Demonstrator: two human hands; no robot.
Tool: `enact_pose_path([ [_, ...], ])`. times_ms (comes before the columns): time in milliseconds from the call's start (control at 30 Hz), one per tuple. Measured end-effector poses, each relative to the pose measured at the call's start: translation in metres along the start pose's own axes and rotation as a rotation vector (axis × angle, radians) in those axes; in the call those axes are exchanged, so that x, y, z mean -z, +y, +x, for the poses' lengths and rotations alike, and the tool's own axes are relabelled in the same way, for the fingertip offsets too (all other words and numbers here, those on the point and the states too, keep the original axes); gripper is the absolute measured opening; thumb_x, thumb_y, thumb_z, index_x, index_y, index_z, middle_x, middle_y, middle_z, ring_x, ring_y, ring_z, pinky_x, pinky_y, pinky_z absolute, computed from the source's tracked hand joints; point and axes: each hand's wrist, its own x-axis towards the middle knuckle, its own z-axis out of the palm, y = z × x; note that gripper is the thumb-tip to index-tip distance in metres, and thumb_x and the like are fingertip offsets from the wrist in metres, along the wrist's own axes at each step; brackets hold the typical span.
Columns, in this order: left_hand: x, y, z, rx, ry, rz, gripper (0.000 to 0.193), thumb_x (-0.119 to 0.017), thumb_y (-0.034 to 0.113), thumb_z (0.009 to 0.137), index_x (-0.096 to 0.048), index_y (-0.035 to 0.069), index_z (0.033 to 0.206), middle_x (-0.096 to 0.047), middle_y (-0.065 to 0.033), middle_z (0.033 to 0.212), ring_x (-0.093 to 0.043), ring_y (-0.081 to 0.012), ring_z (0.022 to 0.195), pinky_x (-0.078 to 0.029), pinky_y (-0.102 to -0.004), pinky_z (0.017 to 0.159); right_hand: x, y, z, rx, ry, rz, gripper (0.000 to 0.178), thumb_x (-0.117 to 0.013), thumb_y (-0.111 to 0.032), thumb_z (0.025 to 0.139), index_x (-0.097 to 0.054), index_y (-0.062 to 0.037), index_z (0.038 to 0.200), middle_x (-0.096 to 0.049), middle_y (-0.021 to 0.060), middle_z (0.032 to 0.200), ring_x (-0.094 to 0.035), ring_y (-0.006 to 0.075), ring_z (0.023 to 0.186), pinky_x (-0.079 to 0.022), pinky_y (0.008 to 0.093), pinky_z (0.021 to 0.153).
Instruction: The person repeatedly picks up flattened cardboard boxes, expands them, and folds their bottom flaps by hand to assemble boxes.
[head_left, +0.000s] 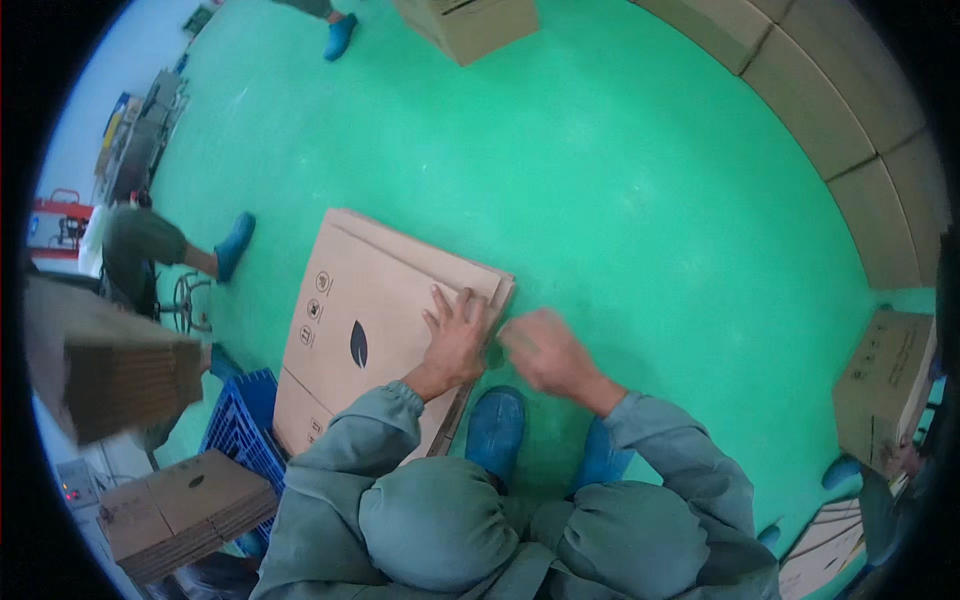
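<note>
A stack of flat, folded cardboard boxes lies slanted in front of me, with a dark leaf mark and small handling symbols on top. My left hand rests on the stack's right part, palm down with fingers spread. Just off the stack's right edge, my right hand is smeared by motion. Its fingers look bent toward the edge, but whether they hold anything cannot be made out.
A blue plastic crate stands left of the stack. Further left are folded cartons and a blurred cardboard bundle near another person's leg. Stacked boxes line the far right. One box sits on the green floor ahead.
</note>
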Motion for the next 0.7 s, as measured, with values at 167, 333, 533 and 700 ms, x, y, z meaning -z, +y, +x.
enact_pose_path([
  [167,0.119,-0.001,0.037,-0.24,0.2,-0.181,0.091,-0.083,0.023,0.058,-0.037,0.001,0.133,-0.044,-0.0283,0.13,-0.044,-0.0472,0.124,-0.044,-0.0545,0.096,-0.002,-0.063,0.045,0.553,0.177,-0.183,0.033,-0.054,-0.017,0.087,-0.061,-0.0027,0.117,-0.061,0.0122,0.122,-0.055,0.0272,0.122,-0.039,0.0438,0.11],
  [333,0.219,0.088,0.051,-0.633,-0.083,-0.194,0.088,-0.082,0.025,0.061,-0.039,-0.002,0.133,-0.055,-0.0261,0.122,-0.057,-0.0416,0.111,-0.048,-0.0446,0.094,0.056,-0.084,0.1,0.534,0.149,-0.324,0.028,-0.056,-0.022,0.084,-0.061,-0.0091,0.108,-0.062,0.0063,0.106,-0.058,0.0246,0.11,-0.044,0.0425,0.097],
  [533,0.301,0.159,0.011,-0.669,-0.131,-0.137,0.076,-0.06,0.052,0.09,-0.041,0.0,0.142,-0.054,-0.0247,0.135,-0.057,-0.0399,0.119,-0.047,-0.0432,0.099,0.216,-0.015,0.051,0.097,0.332,-0.467,0.013,-0.065,-0.015,0.075,-0.059,-0.0094,0.085,-0.058,0.0071,0.085,-0.058,0.0246,0.081,-0.043,0.0393,0.071],
  [700,0.305,0.129,0.005,-0.479,-0.311,0.002,0.068,-0.038,0.058,0.1,-0.064,-0.002,0.119,-0.069,-0.0261,0.1,-0.065,-0.0402,0.099,-0.05,-0.0446,0.09,0.319,-0.02,-0.009,-0.21,0.287,-0.59,0.028,-0.078,-0.011,0.067,-0.061,-0.0079,0.089,-0.06,0.0091,0.088,-0.058,0.0264,0.08,-0.04,0.0401,0.067],
])
